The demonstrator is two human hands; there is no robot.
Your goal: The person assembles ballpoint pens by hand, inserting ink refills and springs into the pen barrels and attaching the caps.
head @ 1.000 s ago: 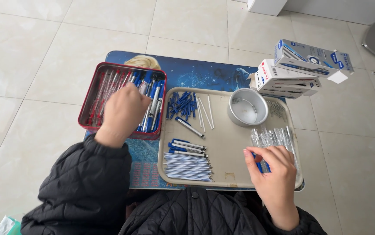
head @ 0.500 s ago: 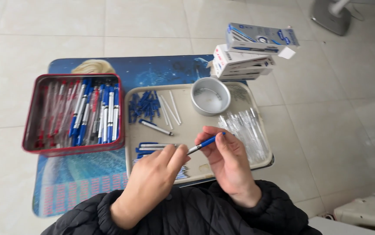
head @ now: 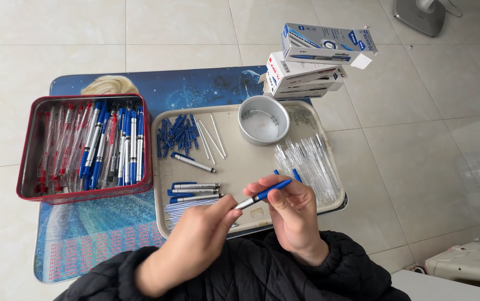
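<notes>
I see a stack of flat white cardboard boxes (head: 302, 77) with red markings at the bench's far right corner, and a blue-and-white box (head: 326, 43) lying askew on top, its end flap open.

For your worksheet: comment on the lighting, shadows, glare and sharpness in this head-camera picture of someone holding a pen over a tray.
Head view: soft, even daylight; only faint shadows beneath the beige tray and red tin. Mild glare on the floor tiles and round metal dish. The pen and both hands, left and right, look sharp, with no noticeable motion blur. Slight wide-angle bending towards the edges.
</notes>
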